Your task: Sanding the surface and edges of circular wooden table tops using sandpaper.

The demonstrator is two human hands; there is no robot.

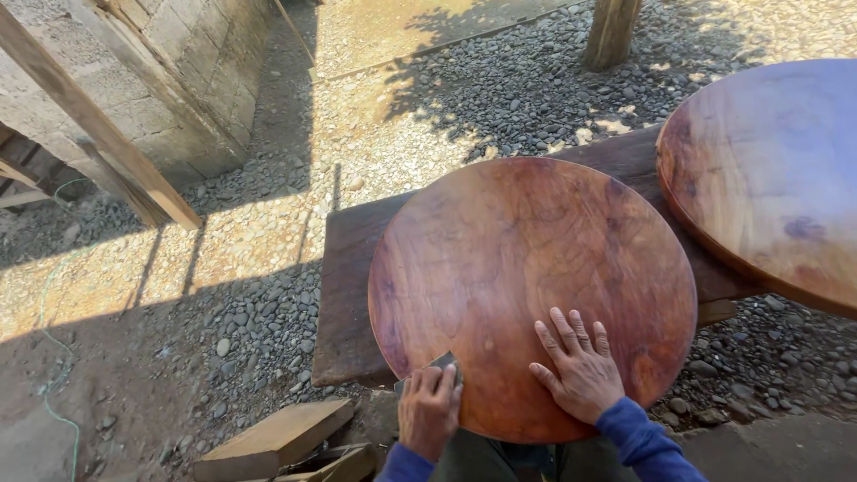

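- The round wooden board (531,295) lies flat in the middle of the frame, on a dark plank (348,295).
- The left hand (428,409) curls its fingers around a small grey pad (444,362), probably sandpaper, and presses it on the board's lower left edge.
- The right hand (578,368) lies flat with fingers spread wide, likely so the board cannot slip.
- A second round board (772,178) is cut off at the upper right.
- Grey pebbles (259,312) cover the ground.
- Most of the pad hides under the fingers.
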